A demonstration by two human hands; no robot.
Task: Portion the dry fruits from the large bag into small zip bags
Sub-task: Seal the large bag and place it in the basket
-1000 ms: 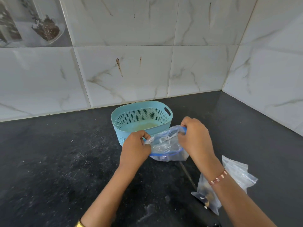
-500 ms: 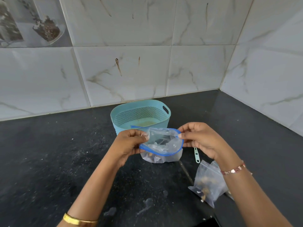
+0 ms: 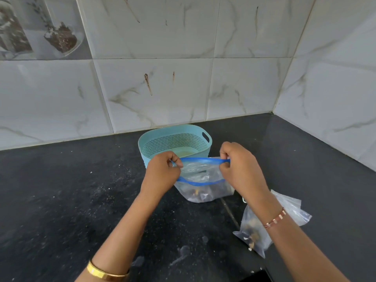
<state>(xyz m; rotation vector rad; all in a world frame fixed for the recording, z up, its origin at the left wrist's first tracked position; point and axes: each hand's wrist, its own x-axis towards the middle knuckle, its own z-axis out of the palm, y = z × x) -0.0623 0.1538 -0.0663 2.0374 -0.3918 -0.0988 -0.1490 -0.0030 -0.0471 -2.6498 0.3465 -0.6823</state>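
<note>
A small clear zip bag (image 3: 203, 180) with a blue zip strip stands on the black counter, some dark dry fruits at its bottom. My left hand (image 3: 162, 174) pinches the left end of its blue rim. My right hand (image 3: 238, 169) pinches the right end, and the mouth is stretched between them. A larger clear bag (image 3: 256, 233) with dry fruits lies at the right, partly under my right forearm.
A light blue perforated basket (image 3: 205, 147) stands just behind the zip bag, near the tiled wall. The black counter (image 3: 71, 200) is dusted with crumbs. The wall corner (image 3: 273, 110) closes the right side. More clear plastic (image 3: 295, 210) lies beyond my right wrist.
Both hands moved apart along the blue rim and pulled the bag's mouth wider and flatter. The bag came down onto the counter in front of the basket.
</note>
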